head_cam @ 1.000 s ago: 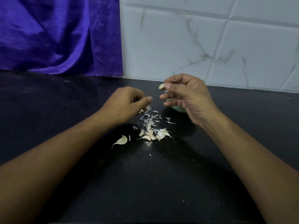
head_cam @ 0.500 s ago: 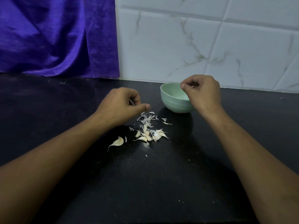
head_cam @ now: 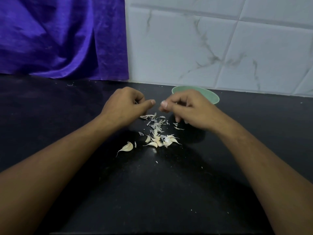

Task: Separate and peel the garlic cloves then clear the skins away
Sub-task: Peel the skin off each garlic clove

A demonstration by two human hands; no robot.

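Note:
Both hands hover close together above the garlic on the black counter [head_cam: 152,192]. My left hand [head_cam: 125,106] has its fingers curled and its thumb pointing right; I see nothing held in it. My right hand [head_cam: 191,109] is also curled, thumb tip toward the left thumb, with nothing visible in it. Grey-white garlic skins [head_cam: 156,122] lie scattered under the hands. A cluster of several unpeeled cloves [head_cam: 157,141] sits nearer me, and one clove [head_cam: 127,147] lies apart to the left. The pale green bowl [head_cam: 215,97] stands behind my right hand, mostly hidden.
A purple cloth [head_cam: 59,39] hangs at the back left. White marble tiles [head_cam: 220,48] cover the wall at the back right. Tiny skin flecks [head_cam: 156,162] dot the counter closer to me.
My right hand carried a peeled clove to the bowl, then came back left and down in front of it without the clove. My left hand stayed in place.

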